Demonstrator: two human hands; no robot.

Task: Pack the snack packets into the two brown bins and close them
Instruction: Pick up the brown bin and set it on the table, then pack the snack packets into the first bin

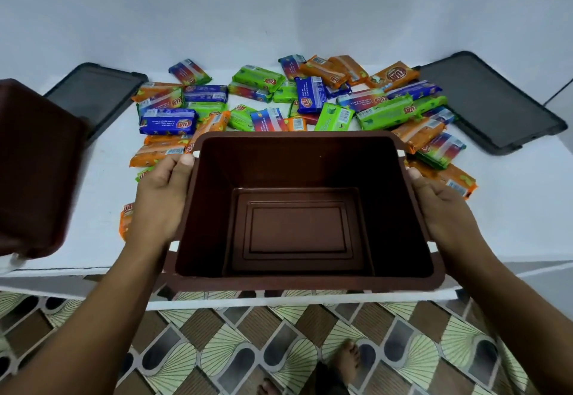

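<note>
Left hand (161, 199) and right hand (440, 205) grip the empty brown bin (297, 137); a blurred, probably second bin (34, 171) sits left.

Empty near bin (297, 227), tilted second bin (37, 171) and loose snack packets (310, 93).
The brown near bin is upright and open, the left hand (161, 196) and right hand (440, 205) gripping its side rims; the second bin is at far left. Orange, green and blue packets lie scattered behind, between the flat dark left lid (93, 93) and right lid (493, 100).

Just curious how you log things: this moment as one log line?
left hand, right hand: hold empty brown bin | snack packets: loose on table | lids: off
</note>
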